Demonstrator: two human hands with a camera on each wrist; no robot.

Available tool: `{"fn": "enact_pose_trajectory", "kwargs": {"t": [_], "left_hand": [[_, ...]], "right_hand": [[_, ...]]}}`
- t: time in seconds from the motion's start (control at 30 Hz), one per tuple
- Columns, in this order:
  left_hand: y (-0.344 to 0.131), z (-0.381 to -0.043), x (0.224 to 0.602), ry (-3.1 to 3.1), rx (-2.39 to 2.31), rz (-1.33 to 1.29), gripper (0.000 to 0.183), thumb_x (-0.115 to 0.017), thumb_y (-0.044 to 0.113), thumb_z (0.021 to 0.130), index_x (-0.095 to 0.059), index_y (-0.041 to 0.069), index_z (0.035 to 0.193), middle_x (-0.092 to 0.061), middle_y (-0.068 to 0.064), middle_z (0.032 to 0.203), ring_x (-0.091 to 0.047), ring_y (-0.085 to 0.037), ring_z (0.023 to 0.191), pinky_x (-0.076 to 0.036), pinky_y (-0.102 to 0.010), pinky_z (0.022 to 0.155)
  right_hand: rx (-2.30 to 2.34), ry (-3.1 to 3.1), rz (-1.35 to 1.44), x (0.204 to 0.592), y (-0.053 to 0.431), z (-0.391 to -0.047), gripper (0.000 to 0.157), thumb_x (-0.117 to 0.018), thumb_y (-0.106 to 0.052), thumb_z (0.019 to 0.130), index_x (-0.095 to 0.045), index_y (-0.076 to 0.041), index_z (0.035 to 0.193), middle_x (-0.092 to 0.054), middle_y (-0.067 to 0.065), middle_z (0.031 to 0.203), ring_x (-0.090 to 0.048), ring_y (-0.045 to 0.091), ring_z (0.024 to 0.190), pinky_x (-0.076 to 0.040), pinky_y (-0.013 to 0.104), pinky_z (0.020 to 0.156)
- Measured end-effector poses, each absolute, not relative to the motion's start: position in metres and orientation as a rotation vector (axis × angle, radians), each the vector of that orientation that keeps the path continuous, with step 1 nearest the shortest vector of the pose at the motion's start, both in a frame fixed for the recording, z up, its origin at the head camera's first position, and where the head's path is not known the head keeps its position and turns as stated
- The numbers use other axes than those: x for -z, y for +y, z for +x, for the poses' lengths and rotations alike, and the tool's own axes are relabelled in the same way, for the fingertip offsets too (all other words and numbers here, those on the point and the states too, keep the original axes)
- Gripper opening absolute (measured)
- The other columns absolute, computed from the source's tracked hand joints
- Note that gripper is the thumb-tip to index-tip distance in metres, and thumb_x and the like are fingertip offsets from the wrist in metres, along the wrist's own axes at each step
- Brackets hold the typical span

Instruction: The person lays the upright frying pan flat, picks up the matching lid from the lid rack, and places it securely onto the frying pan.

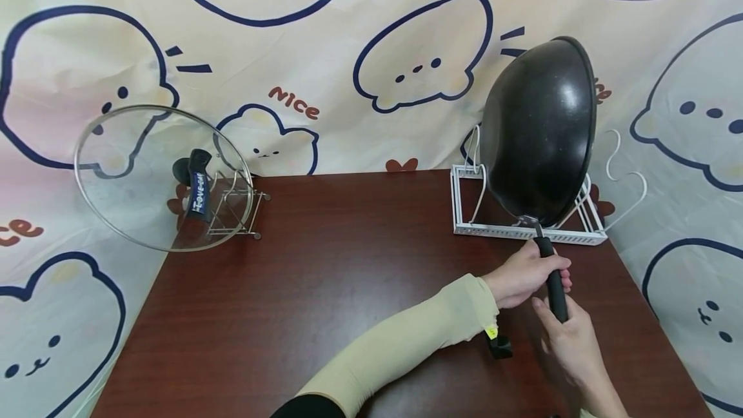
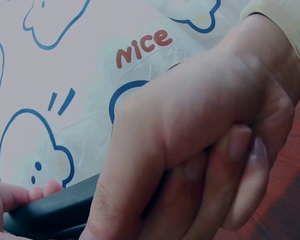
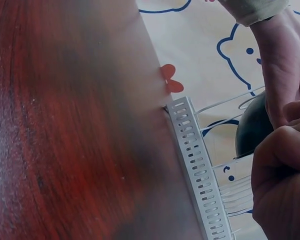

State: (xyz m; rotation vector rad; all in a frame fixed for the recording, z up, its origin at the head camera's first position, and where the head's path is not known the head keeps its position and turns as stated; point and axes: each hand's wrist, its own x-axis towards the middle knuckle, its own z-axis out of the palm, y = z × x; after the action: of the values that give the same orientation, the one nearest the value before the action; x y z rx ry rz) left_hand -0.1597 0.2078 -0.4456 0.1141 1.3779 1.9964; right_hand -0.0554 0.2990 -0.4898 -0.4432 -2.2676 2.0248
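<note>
A black wok (image 1: pixel 540 128) stands on its side at the white rack (image 1: pixel 487 231), its rounded underside facing left and its handle (image 1: pixel 557 289) pointing toward me. My left hand (image 1: pixel 519 276) grips the handle close to the wok. Lower down, my right hand (image 1: pixel 574 344) holds the handle's end between thumb and fingers. The left wrist view has the left hand (image 2: pixel 205 110) curled around the black handle (image 2: pixel 65 205). In the right wrist view, both hands overlap at the right edge, where part of the wok (image 3: pixel 252 125) shows behind them.
A clear glass lid (image 1: pixel 128 211) with a black knob handle (image 1: pixel 198 186) leans upright in a small wire stand (image 1: pixel 244 205) at the back left. Both stand on a brown wooden table (image 1: pixel 278 315). A patterned cloth (image 1: pixel 325 69) hangs behind and around the table.
</note>
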Motion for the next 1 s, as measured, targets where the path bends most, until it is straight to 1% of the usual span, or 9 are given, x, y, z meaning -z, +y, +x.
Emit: {"fn": "enact_pose_trajectory", "kwargs": {"t": [0.23, 0.47, 0.6, 0.7, 0.87, 1.0], "left_hand": [[0.207, -0.16, 0.443, 1.352, -1.998, 0.148, 0.017, -0.06, 0.004, 0.102, -0.046, 0.011, 0.109, -0.061, -0.006, 0.08, -0.062, -0.018, 0.073, -0.062, -0.044, 0.092], [0.205, -0.159, 0.44, 1.335, -1.99, 0.145, 0.019, -0.06, 0.006, 0.102, -0.045, 0.013, 0.111, -0.061, -0.006, 0.083, -0.062, -0.019, 0.076, -0.06, -0.046, 0.097], [0.204, -0.158, 0.439, 1.341, -1.986, 0.147, 0.018, -0.059, 0.005, 0.102, -0.045, 0.013, 0.11, -0.061, -0.006, 0.082, -0.062, -0.019, 0.074, -0.06, -0.046, 0.097], [0.204, -0.157, 0.438, 1.338, -1.991, 0.179, 0.017, -0.059, 0.004, 0.102, -0.046, 0.012, 0.108, -0.06, -0.005, 0.081, -0.062, -0.017, 0.073, -0.061, -0.045, 0.094], [0.203, -0.158, 0.436, 1.324, -2.003, 0.225, 0.016, -0.058, 0.002, 0.102, -0.047, 0.013, 0.105, -0.06, -0.005, 0.079, -0.062, -0.016, 0.072, -0.063, -0.037, 0.087], [0.202, -0.157, 0.434, 1.317, -2.005, 0.231, 0.016, -0.058, 0.001, 0.101, -0.047, 0.012, 0.104, -0.06, -0.005, 0.078, -0.062, -0.015, 0.072, -0.062, -0.035, 0.085]], "right_hand": [[-2.068, -2.218, -0.424, 0.485, 0.296, -0.054, 0.03, -0.063, -0.014, 0.104, -0.044, -0.002, 0.083, -0.038, -0.007, 0.046, -0.035, 0.007, 0.033, -0.021, 0.044, 0.034], [-2.026, -2.281, -0.444, 0.479, 0.297, -0.053, 0.031, -0.062, -0.019, 0.105, -0.045, -0.002, 0.087, -0.038, -0.007, 0.047, -0.035, 0.008, 0.033, -0.023, 0.044, 0.034], [-2.048, -2.25, -0.446, 0.479, 0.296, -0.052, 0.031, -0.063, -0.017, 0.104, -0.045, -0.002, 0.085, -0.038, -0.006, 0.046, -0.035, 0.008, 0.033, -0.023, 0.044, 0.034], [-2.038, -2.251, -0.421, 0.479, 0.296, -0.052, 0.03, -0.063, -0.016, 0.104, -0.045, -0.002, 0.084, -0.039, -0.007, 0.047, -0.036, 0.008, 0.033, -0.024, 0.044, 0.033], [-1.998, -2.28, -0.385, 0.478, 0.296, -0.053, 0.031, -0.062, -0.016, 0.105, -0.044, -0.004, 0.083, -0.038, -0.007, 0.048, -0.036, 0.008, 0.033, -0.027, 0.043, 0.034], [-2.001, -2.265, -0.394, 0.478, 0.295, -0.053, 0.033, -0.063, -0.015, 0.104, -0.043, -0.002, 0.082, -0.037, -0.007, 0.048, -0.034, 0.009, 0.033, -0.025, 0.043, 0.034]]}}
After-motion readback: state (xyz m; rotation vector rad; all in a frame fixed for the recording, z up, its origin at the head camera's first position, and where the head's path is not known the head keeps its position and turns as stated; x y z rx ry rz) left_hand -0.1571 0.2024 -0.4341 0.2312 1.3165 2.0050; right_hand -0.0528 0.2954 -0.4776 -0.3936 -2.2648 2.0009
